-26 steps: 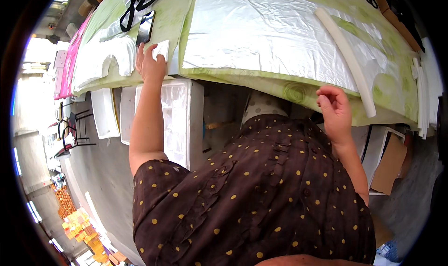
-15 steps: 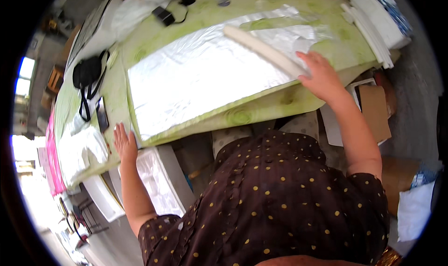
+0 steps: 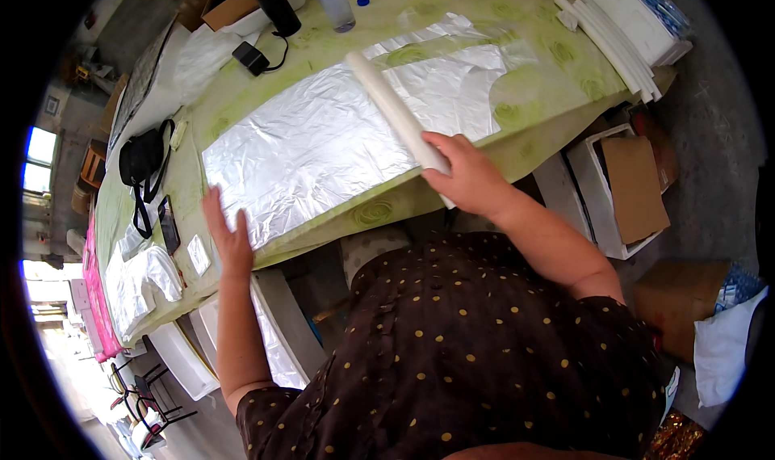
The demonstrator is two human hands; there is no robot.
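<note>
A thin, shiny silvery-white plastic sheet (image 3: 291, 145) lies wrinkled on the table. Across it, at a slant, rests a long white roll (image 3: 387, 105), its far end near the sheet's far edge. My right hand (image 3: 468, 173) is closed round the roll's near end, at the table's front edge. A short piece of the roll sticks out below the fingers. At the sheet's left edge is my left hand (image 3: 232, 242), fingers stretched and thumb apart, holding nothing. Whether its fingertips press on the sheet or the cloth, I cannot tell.
A green patterned cloth (image 3: 557, 52) covers the table. A black pouch (image 3: 141, 159), a phone (image 3: 169, 224) and a white packet (image 3: 198, 255) lie leftward. A bottle (image 3: 333, 4) and black adapter (image 3: 251, 58) stand far off; white rolls (image 3: 609, 48) lie right. Open boxes (image 3: 634, 189) sit below.
My right hand has moved left with the near end of the roll, which now lies steeper, and its fingers have closed round it. My left hand has shifted slightly toward the sheet, thumb spread.
</note>
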